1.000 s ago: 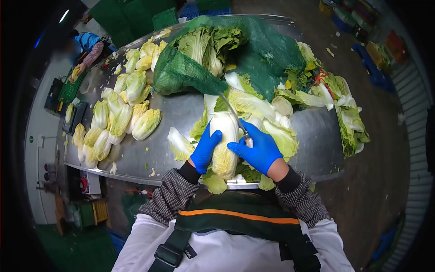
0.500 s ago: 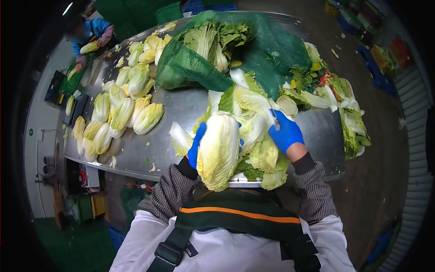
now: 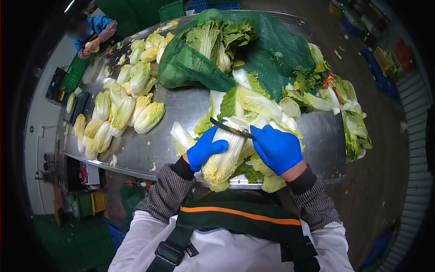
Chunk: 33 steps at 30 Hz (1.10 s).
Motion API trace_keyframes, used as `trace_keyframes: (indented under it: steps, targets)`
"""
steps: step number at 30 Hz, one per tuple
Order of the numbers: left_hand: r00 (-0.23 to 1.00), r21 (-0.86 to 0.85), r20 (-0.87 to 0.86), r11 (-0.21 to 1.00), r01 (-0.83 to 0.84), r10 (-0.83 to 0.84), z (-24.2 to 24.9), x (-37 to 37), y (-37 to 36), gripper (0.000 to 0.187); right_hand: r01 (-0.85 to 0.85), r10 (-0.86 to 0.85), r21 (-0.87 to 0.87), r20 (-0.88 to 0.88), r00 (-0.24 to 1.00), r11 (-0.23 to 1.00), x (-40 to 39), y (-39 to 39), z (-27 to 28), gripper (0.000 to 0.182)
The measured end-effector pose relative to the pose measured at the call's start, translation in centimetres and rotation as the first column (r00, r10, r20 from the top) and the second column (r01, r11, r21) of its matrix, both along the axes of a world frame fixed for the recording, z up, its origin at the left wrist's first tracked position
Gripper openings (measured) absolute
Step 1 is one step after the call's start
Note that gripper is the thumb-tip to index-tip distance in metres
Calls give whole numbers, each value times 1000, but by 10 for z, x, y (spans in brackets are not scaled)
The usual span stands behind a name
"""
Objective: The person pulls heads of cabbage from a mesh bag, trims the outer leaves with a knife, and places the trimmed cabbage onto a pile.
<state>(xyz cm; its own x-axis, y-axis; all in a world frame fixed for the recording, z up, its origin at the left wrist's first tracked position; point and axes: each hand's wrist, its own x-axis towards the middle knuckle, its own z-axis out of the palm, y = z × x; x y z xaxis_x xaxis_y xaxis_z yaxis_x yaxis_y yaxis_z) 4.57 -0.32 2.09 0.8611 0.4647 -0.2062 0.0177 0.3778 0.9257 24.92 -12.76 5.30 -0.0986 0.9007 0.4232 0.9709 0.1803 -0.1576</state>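
Note:
In my left hand (image 3: 204,149), gloved in blue, is a pale yellow-white napa cabbage (image 3: 226,156), gripped from its left side with the thumb across it. The fingers behind it are hidden. My right hand (image 3: 278,149), also in a blue glove, is closed around the handle of a knife (image 3: 232,129). The dark, curved blade lies across the upper, stem end of the cabbage, pointing left. Loose outer cabbage leaves (image 3: 258,103) are heaped behind and under both hands at the table's near edge.
Several trimmed cabbages (image 3: 121,117) lie on the left of the metal table (image 3: 186,106). A green mesh sack (image 3: 192,63) holding leafy cabbage stands at the back. More leaves (image 3: 351,120) hang over the right end. At the far left, a person (image 3: 96,34) in blue handles a cabbage.
The cabbage has turned, tilting its stem end up and right. My right hand has moved left and down, bringing the knife across it. The far person's hands have come together.

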Motion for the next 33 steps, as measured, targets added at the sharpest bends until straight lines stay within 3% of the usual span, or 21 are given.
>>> trace_keyframes:
  steps: [3,5,7,8,9,11,13,14,17,18,21,22,27,33]
  targets:
    - [999,-26,47,999,22,-20,1,-2,-3,84,-2,2,-2,-57,998,1000,16,8,-28,22]
    - [985,-152,170,987,48,-21,4,-5,-8,86,192,-229,-186,-204,952,964,54,7,-91,25]
    - [937,-334,349,937,103,22,11,-6,-14,89,171,-285,-252,-543,790,953,55,4,-85,32]
    - [909,-494,409,857,145,82,5,-3,-13,89,53,-338,-399,-692,638,916,47,2,-74,38]
    - [916,-587,367,804,92,163,9,6,-8,82,-58,-187,-247,-848,496,967,26,7,-58,45]
    - [869,-698,421,705,128,259,0,18,-3,77,-233,-193,-262,-939,284,936,2,13,-28,53]
    - [901,-725,330,687,51,281,9,26,-6,74,-240,-278,-320,-941,193,917,-1,17,-31,56]
    - [949,-653,219,757,-31,228,15,26,-4,71,-249,-325,-352,-934,147,902,-1,16,-33,58]
    - [976,-524,84,842,-126,199,14,14,3,65,-251,-369,-377,-926,78,892,4,9,-31,61]
    - [959,-583,-24,775,-243,283,-3,10,-2,58,-262,-400,-414,-910,107,872,2,11,-25,64]
    - [956,-555,-9,794,-249,294,-21,5,-5,51,-318,-486,-484,-870,80,815,-4,15,-29,66]
    - [964,-485,-10,842,-237,265,-22,5,-5,58,-329,-477,-473,-876,74,817,-4,15,-28,67]
    - [959,-513,3,823,-242,284,-13,3,-11,50,-305,-377,-416,-909,180,857,-7,15,-23,65]
    - [978,-620,42,772,-136,207,-20,2,-16,54,-363,-425,-443,-895,134,819,-6,5,-9,64]
